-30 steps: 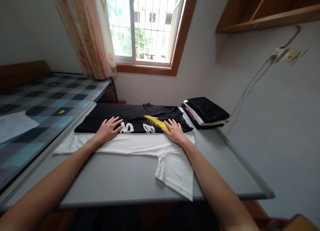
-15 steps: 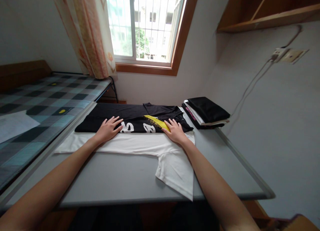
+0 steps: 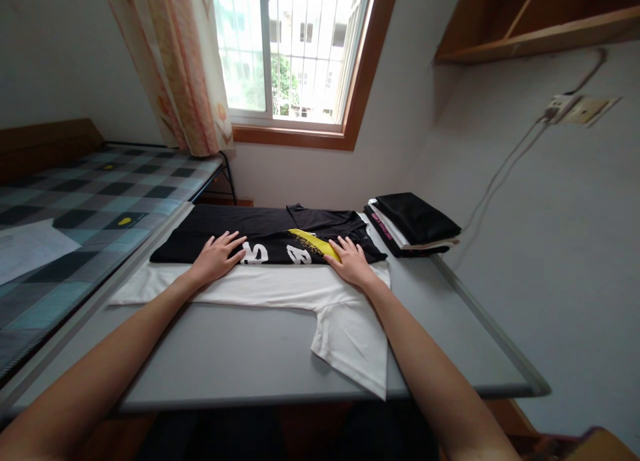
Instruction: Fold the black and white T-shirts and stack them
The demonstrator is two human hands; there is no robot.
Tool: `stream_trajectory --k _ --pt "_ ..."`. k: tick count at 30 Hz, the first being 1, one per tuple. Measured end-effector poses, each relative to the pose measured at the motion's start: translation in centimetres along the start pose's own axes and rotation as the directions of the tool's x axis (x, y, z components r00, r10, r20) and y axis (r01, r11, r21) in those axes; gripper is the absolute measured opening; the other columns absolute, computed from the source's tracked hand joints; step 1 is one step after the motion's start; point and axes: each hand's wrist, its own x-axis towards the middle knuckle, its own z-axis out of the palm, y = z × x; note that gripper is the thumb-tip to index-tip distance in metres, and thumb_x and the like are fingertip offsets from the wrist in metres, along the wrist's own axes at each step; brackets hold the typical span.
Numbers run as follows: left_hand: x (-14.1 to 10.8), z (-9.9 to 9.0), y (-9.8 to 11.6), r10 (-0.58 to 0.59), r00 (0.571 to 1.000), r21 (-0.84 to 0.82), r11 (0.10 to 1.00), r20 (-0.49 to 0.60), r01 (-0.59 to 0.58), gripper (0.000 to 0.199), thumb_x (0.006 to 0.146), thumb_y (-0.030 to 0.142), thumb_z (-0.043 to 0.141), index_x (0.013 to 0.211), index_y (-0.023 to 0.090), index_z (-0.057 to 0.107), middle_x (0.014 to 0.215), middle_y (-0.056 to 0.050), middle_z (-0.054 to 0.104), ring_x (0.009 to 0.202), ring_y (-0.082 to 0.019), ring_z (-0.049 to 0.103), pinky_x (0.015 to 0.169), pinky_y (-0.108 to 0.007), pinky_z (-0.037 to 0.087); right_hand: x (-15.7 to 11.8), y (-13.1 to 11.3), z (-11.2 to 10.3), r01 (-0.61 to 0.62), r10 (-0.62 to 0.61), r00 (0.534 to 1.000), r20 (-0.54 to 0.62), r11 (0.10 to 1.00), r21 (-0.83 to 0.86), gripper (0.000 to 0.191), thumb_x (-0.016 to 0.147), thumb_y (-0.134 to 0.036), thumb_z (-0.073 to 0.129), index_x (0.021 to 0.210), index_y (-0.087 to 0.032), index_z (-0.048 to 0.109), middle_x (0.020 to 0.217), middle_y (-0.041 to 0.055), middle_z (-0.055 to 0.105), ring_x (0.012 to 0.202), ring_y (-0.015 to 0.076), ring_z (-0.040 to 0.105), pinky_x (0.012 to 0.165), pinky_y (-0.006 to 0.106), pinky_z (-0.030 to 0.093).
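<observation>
A T-shirt with a black side (image 3: pixel 240 222) and a white side (image 3: pixel 280 288) lies on the grey table. Its black part is folded over along the far side, showing white lettering and a yellow streak. The white part, with one short sleeve (image 3: pixel 350 344), spreads toward me. My left hand (image 3: pixel 217 258) rests flat on the left of the fold edge, fingers spread on the black cloth. Lying flat near the yellow streak, my right hand (image 3: pixel 350 260) also has its fingers apart. Neither hand grips the cloth.
A stack of folded clothes (image 3: pixel 415 224) stands at the table's back right. The grey table (image 3: pixel 240 361) runs up to the right wall. On the left is a bed with a checked mattress (image 3: pixel 150 181) and white paper (image 3: pixel 35 248) on it. A wooden shelf (image 3: pixel 540 38) hangs upper right.
</observation>
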Motion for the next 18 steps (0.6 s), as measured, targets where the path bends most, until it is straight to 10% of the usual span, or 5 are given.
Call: stream_trajectory --k 18 --pt "0.02 0.05 -0.07 -0.001 1.0 -0.01 1.0 0.005 0.001 0.056 0.1 0.049 0.034 0.148 0.025 0.048 0.158 -0.006 0.039 0.149 -0.029 0.028 0.118 -0.054 0.023 -0.07 -0.03 -0.08 -0.001 0.001 1.0 0.007 1.0 0.005 0.064 0.1 -0.057 0.034 0.155 -0.024 0.036 0.163 0.0111 0.03 0.151 0.0302 0.019 0.119 0.053 0.017"
